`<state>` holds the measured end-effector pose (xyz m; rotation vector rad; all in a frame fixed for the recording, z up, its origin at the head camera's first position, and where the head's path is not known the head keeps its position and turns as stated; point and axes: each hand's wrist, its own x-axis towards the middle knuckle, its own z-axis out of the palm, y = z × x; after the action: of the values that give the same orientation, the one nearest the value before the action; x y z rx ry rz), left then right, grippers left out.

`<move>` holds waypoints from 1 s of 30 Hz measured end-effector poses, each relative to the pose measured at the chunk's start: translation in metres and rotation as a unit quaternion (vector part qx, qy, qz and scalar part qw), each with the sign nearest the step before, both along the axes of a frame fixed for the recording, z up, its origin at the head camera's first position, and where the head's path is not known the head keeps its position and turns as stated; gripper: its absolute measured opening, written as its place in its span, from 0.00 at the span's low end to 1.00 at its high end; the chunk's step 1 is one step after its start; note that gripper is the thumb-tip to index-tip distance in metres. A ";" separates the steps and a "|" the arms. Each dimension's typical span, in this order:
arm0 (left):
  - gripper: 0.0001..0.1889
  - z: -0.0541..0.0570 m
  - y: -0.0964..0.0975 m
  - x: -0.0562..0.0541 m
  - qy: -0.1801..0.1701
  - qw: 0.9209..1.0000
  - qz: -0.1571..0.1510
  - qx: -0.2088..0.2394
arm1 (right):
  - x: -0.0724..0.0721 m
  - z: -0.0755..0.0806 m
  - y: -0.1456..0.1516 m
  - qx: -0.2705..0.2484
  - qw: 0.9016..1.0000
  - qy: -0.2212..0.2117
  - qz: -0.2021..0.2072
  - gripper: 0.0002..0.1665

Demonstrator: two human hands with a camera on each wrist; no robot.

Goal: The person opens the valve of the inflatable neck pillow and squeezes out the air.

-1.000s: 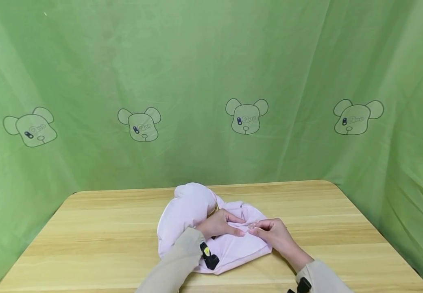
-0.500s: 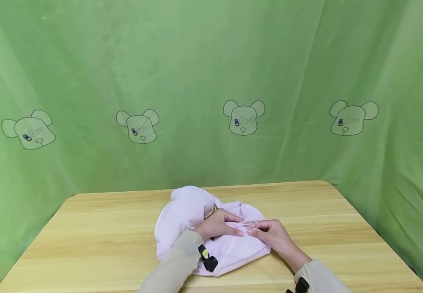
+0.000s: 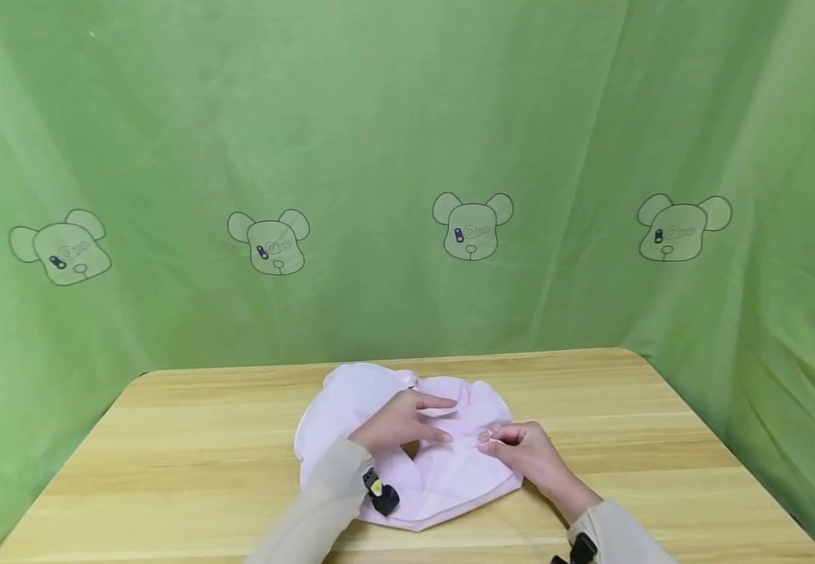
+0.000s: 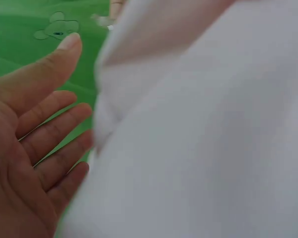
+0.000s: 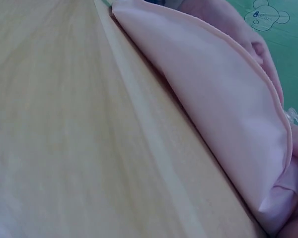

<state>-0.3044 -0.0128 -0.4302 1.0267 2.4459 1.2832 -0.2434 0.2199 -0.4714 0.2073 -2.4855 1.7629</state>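
A pale pink inflatable, creased and partly filled, lies on the table with a gap near its middle. Its left part is puffed up; the right part looks flatter. My right hand pinches a small clear valve on the right part between thumb and fingertips. Over the middle of the inflatable is my left hand, its thumb and fingers spread and holding nothing. In the left wrist view that left hand shows its palm beside the pink material. The right wrist view shows the seamed edge of the inflatable.
The wooden table has rounded far corners. Behind it and at both sides hangs a green curtain printed with bear heads. Black straps sit on both wrists over light sleeves.
My left hand has let go of the material near the valve and drawn back to the left, fingers spreading. The inflatable's right part lies smoother. My right hand stays at the valve.
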 end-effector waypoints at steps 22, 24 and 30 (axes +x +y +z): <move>0.31 0.033 -0.118 -0.004 0.081 0.996 0.036 0.010 | 0.000 0.005 -0.003 0.008 0.999 -0.024 -0.038 0.08; 0.32 0.026 -0.127 -0.009 0.071 0.996 0.046 0.018 | 0.000 0.005 -0.003 0.007 0.999 -0.026 -0.037 0.08; 0.31 0.010 -0.147 -0.013 0.048 0.997 0.054 0.041 | 0.001 0.004 -0.002 0.002 0.999 -0.022 -0.029 0.08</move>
<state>-0.3178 -0.1597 -0.4197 1.0107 2.5706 1.4112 -0.2422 0.2176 -0.4670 0.0972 -2.4993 1.7594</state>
